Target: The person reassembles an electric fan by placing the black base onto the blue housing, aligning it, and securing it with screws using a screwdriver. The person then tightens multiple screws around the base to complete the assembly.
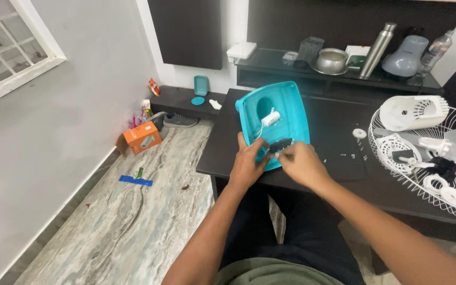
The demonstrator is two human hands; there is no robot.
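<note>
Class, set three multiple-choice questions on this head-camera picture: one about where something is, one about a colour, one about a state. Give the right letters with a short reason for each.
1. Where does the orange box lie?
A. on the floor by the wall
B. on the dark table
C. on the upper shelf

2. What colour is the plastic housing that both hands work on?
A. red
B. turquoise
C. yellow

3. How does the steel bottle on the shelf stand?
A. flat on its side
B. leaning at a tilt
C. upside down

Answers:
1 A: it sits on the marble floor near the wall.
2 B: the shell under the left hand and right hand is turquoise.
3 B: it slants among the shelf items.
</note>
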